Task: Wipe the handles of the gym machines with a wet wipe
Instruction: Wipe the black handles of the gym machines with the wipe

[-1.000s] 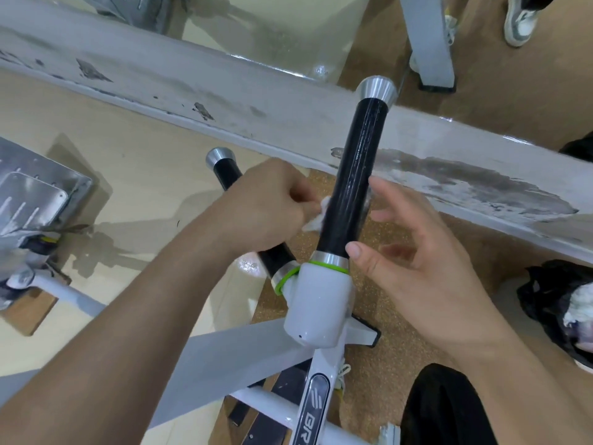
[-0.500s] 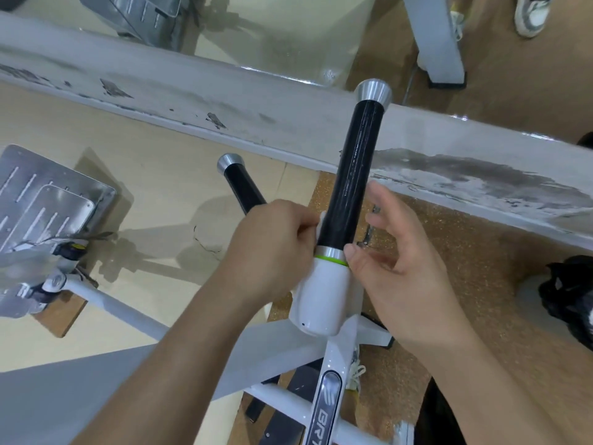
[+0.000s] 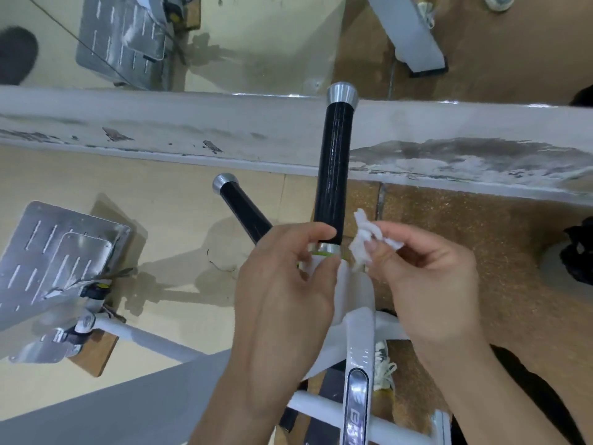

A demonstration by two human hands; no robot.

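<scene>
Looking straight down at the white machine frame [image 3: 358,332] here. The right hand [image 3: 426,277] has the wet wipe [image 3: 364,240] scrunched into a white wad, pinched between thumb and the first fingers [image 3: 398,231], so that one is gripping the wipe. The wipe sits just to the right of the bottom end of the tall black handle [image 3: 333,168]; whether it actually touches the handle I can't tell, it's very close.

The left hand [image 3: 282,284] is on the other side of that handle, fingers loosely bent and holding nothing, thumb tip right at the handle's lower end where the silver and green rings meet the white socket. Both hands are basically bracketing the base of the grip.

The tall handle points up and away, with a silver cap [image 3: 342,94] on its far end. A second black handle [image 3: 244,207] angles off to the left, partly behind the left hand. A metal plate [image 3: 54,252] is off to the left, and a scuffed white ledge [image 3: 160,133] runs across behind everything
</scene>
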